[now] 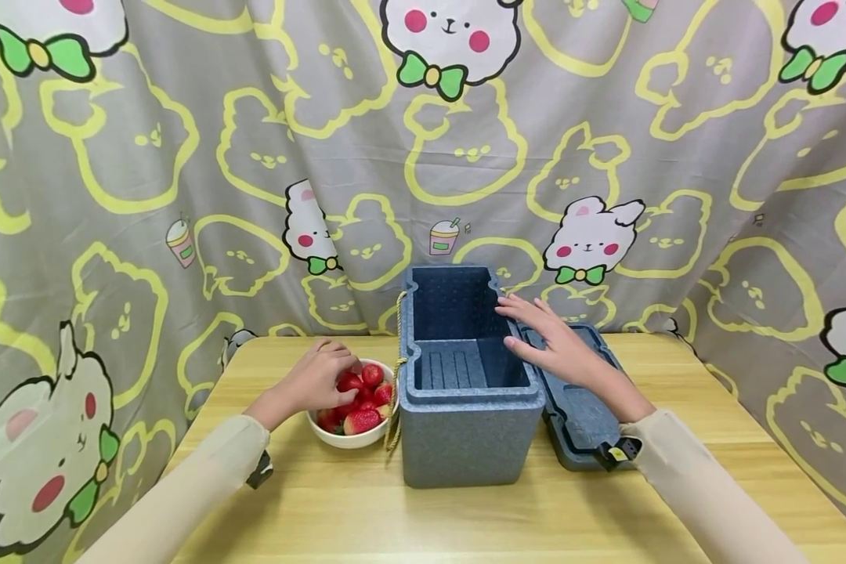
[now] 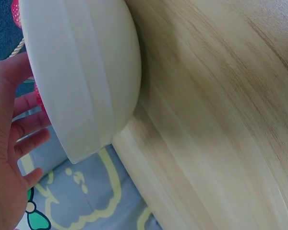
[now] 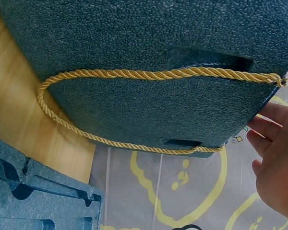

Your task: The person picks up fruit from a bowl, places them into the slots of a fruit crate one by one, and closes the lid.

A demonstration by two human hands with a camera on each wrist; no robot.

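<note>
In the head view, a white bowl (image 1: 348, 441) of strawberries (image 1: 362, 421) stands left of a deep blue-grey foam box (image 1: 468, 446). My left hand (image 1: 317, 380) reaches in over the bowl's left side, thumb and fingers curved around one red strawberry (image 1: 349, 381). Seen from the left wrist, the bowl's wall (image 2: 86, 81) hides the fingertips of the left hand (image 2: 9, 139). On the box's right side, my right hand (image 1: 546, 337) touches the rim with spread fingers. The right wrist view has that hand (image 3: 278, 148) at the box's edge, holding nothing.
The box's blue-grey lid (image 1: 581, 415) lies on the wooden table (image 1: 310, 509) to the right, under my right forearm. Gold rope (image 3: 153, 74) hangs along the box's side. A patterned curtain (image 1: 366, 157) closes off the back and sides.
</note>
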